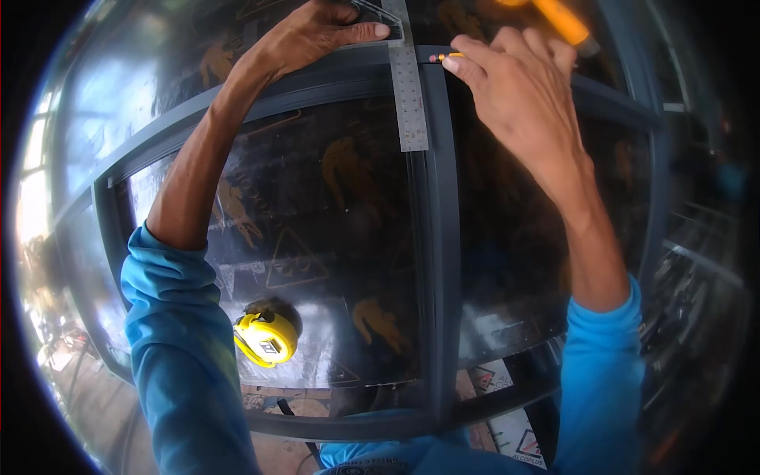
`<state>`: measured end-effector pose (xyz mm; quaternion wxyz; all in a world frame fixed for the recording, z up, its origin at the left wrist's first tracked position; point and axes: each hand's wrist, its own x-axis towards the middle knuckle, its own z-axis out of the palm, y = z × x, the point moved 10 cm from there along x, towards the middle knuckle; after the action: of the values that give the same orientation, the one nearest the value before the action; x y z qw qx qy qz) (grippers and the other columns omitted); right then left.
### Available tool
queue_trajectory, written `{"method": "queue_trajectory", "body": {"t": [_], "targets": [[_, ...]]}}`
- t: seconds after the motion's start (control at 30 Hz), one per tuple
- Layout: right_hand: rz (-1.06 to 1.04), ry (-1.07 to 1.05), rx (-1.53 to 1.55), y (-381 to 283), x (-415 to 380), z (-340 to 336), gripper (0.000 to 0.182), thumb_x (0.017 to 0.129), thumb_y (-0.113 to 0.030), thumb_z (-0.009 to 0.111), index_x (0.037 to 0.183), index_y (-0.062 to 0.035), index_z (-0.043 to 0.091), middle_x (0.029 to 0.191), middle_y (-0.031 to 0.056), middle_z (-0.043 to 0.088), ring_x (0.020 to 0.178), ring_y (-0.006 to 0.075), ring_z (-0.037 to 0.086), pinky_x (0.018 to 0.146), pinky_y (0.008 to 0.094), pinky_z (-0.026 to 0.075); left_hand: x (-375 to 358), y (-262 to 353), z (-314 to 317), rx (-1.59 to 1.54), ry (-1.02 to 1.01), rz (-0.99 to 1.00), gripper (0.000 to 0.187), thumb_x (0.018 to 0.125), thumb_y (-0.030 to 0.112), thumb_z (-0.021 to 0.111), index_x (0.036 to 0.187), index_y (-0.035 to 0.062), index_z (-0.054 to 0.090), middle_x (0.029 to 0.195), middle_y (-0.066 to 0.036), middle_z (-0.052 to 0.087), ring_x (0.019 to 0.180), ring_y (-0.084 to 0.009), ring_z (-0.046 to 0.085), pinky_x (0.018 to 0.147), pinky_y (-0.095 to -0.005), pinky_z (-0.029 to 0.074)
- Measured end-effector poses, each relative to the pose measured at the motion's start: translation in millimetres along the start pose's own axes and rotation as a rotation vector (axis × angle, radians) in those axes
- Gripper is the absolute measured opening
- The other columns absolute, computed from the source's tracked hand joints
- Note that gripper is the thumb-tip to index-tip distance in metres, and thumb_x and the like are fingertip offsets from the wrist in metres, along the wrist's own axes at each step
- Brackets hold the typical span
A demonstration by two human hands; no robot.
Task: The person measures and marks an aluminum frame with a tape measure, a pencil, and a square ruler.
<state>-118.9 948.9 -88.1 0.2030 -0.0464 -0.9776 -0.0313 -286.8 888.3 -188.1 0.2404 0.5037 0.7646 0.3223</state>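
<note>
My left hand (321,36) is closed on the stock of a try square (410,103), its thumb pressed on the stock near the top of the view. The square's metal blade runs down across the grey frame's crossbar and beside its upright bar (442,198). Just right of the blade, my right hand (514,87) pinches a pencil (448,56). The pencil's pink eraser end points left toward the blade, and its other end is hidden by the hand.
A yellow tape measure (267,338) lies on the dark glossy panel (293,206) at lower left. An orange-yellow tool handle (560,20), blurred, is beyond my right hand. Printed boards (514,427) show beneath the frame's near edge.
</note>
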Motion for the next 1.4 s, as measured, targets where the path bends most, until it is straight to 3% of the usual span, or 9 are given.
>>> {"method": "queue_trajectory", "body": {"t": [0.17,0.4,0.5,0.57,0.8,1.03,1.13,1.2,1.4], "targets": [[-0.018,0.126,0.037,-11.3,15.2,-13.3,0.013,0.082,-0.025,0.065,0.086,-0.0137,0.07,0.068,0.0015,0.053,0.071,0.0198,0.048,0.075,0.0362,0.031,-0.7,-3.2,0.4,0.074,0.013,0.009,0.048,0.081,0.054,0.062,0.078,0.007,0.069,0.058,-0.001,0.053,0.057,-0.0107,0.05,0.06,-0.0307,0.041],[-0.003,0.143,0.032,-12.0,13.1,-1.2,0.012,0.08,-0.025,0.068,0.083,-0.0142,0.071,0.067,0.001,0.054,0.07,0.0194,0.049,0.074,0.0363,0.031,0.2,-2.4,-4.4,0.084,0.064,0.019,0.044,0.081,0.051,0.064,0.074,0.0081,0.069,0.051,0.001,0.044,0.05,-0.0099,0.039,0.054,-0.0313,0.034],[0.013,0.141,-0.001,-2.7,6.7,4.7,0.011,0.08,-0.025,0.068,0.083,-0.0148,0.071,0.067,0.0006,0.054,0.07,0.0192,0.049,0.074,0.0359,0.031,0.6,-3.6,-3.4,0.041,0.083,0.07,0.042,0.081,0.05,0.065,0.076,0.0085,0.07,0.051,0.001,0.043,0.05,-0.0099,0.039,0.054,-0.0312,0.034],[0.041,0.153,0.03,0.1,3.0,3.6,0.01,0.079,-0.017,0.064,0.073,-0.0116,0.07,0.066,0.0042,0.057,0.072,0.0202,0.049,0.079,0.0386,0.029,2.3,-6.3,-3.8,0.059,0.066,0.055,0.042,0.081,0.05,0.065,0.076,0.0088,0.07,0.051,0.001,0.045,0.051,-0.0096,0.041,0.054,-0.0307,0.035],[0.006,0.146,-0.003,-7.2,7.8,-7.2,0.01,0.078,-0.022,0.069,0.082,-0.013,0.071,0.069,-0.0012,0.057,0.072,0.0181,0.05,0.075,0.034,0.032,-1.1,-7.6,-5.1,-0.05,0.074,0.043,0.042,0.079,0.051,0.067,0.08,0.0086,0.071,0.059,-0.001,0.058,0.056,-0.0106,0.052,0.06,-0.0295,0.042],[-0.038,0.161,0.014,-14.0,11.3,-6.6,0.011,0.078,-0.023,0.069,0.082,-0.0135,0.072,0.068,-0.0004,0.056,0.071,0.018,0.05,0.075,0.0343,0.032,-1.6,-10.3,-3.5,-0.062,0.079,0.018,0.044,0.079,0.052,0.065,0.08,0.0088,0.071,0.057,-0.001,0.055,0.054,-0.0106,0.05,0.058,-0.0306,0.041],[-0.016,0.176,-0.012,-13.1,10.7,-8.7,0.01,0.078,-0.023,0.069,0.08,-0.0135,0.072,0.068,-0.0004,0.056,0.071,0.0181,0.05,0.074,0.0342,0.032,0.1,-0.9,-7.6,0.039,0.11,0.138,0.044,0.08,0.053,0.065,0.079,0.0088,0.071,0.056,-0.001,0.054,0.054,-0.0103,0.05,0.057,-0.0301,0.042],[-0.046,0.195,0.013,-18.8,12.8,-7.6,0.011,0.078,-0.024,0.069,0.08,-0.0134,0.072,0.067,-0.0006,0.056,0.071,0.0181,0.05,0.074,0.0344,0.032,0.8,-10.0,-4.3,0.086,0.04,-0.004,0.045,0.079,0.053,0.065,0.078,0.0082,0.07,0.055,-0.002,0.055,0.055,-0.0106,0.052,0.058,-0.0297,0.042],[-0.001,0.192,-0.037,-2.5,7.0,2.8,0.01,0.078,-0.023,0.069,0.08,-0.0136,0.071,0.066,-0.0012,0.056,0.069,0.018,0.05,0.073,0.0339,0.032,-4.2,-8.5,-9.2,-0.001,0.066,0.013,0.046,0.079,0.053,0.065,0.076,0.0071,0.069,0.056,-0.002,0.056,0.056,-0.0111,0.054,0.058,-0.0293,0.043]]}}
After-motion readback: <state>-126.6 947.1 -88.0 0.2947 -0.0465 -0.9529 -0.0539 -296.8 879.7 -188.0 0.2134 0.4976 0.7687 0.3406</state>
